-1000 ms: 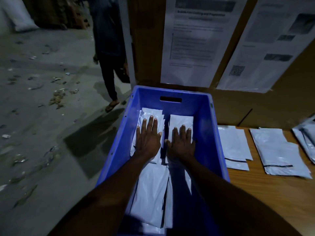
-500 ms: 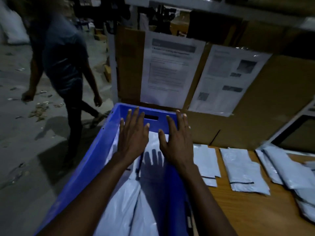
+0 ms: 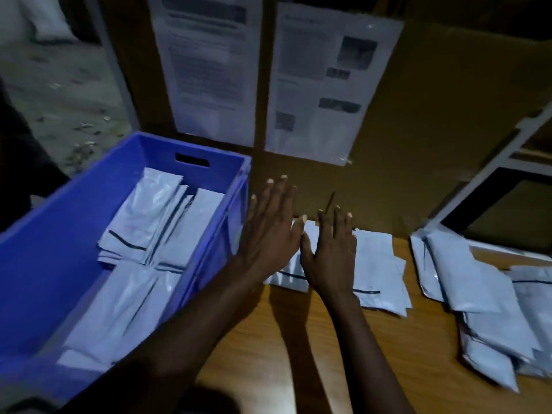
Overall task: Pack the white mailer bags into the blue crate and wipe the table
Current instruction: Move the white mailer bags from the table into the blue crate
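The blue crate [image 3: 59, 234] stands at the table's left end, with several white mailer bags [image 3: 149, 228] lying flat inside. My left hand [image 3: 268, 231] is open, fingers spread, just right of the crate's rim above the table. My right hand [image 3: 331, 252] is open too, hovering over a white mailer bag [image 3: 291, 274] on the wooden table [image 3: 298, 339]. A second flat pile of mailer bags [image 3: 379, 264] lies just right of that hand. A bigger heap of mailer bags [image 3: 484, 300] is at the far right.
A brown cardboard wall [image 3: 448, 130] with two printed sheets [image 3: 322, 85] backs the table. A white-framed dark panel [image 3: 507, 210] leans at the right. Bare concrete floor [image 3: 59, 94] lies beyond the crate, and a dark shape [image 3: 18, 162] fills the left edge.
Both hands have lifted off the bags in the crate and moved right, out over the table's mailer bags. The view has swung right; the walking person is out of frame.
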{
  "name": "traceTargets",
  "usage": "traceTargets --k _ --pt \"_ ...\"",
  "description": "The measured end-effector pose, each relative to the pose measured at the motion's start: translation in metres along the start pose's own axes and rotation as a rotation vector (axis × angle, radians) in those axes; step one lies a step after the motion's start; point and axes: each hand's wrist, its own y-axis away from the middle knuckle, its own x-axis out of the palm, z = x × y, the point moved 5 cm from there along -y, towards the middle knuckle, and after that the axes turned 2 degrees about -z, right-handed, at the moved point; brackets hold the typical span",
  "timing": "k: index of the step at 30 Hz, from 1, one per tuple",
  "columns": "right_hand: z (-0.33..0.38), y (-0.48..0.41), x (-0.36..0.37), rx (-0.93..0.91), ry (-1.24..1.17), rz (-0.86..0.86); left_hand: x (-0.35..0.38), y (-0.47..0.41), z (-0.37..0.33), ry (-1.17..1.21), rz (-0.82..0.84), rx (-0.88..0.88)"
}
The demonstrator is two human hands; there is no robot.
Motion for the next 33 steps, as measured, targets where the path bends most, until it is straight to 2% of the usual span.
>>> traceTargets --k 6,10,17,26,33 --pt "-0.124 0.005 0.031 0.119 0.102 0.269 0.132 0.027 -0.010 -0.101 0.338 -0.121" --pt "-0.178 0.016 0.054 0.202 0.171 0.435 0.181 0.056 0.006 -0.155 0.429 -0.220" --pt "-0.203 0.034 0.082 0.264 0.206 0.585 0.222 0.070 0.027 -0.240 0.414 -0.266" --pt "-0.213 0.040 0.087 0.228 0.212 0.503 0.251 0.062 0.046 -0.276 0.334 -0.261" --pt "-0.225 0.043 0.078 0.191 0.238 0.468 0.250 0.061 0.045 -0.295 0.207 -0.221"
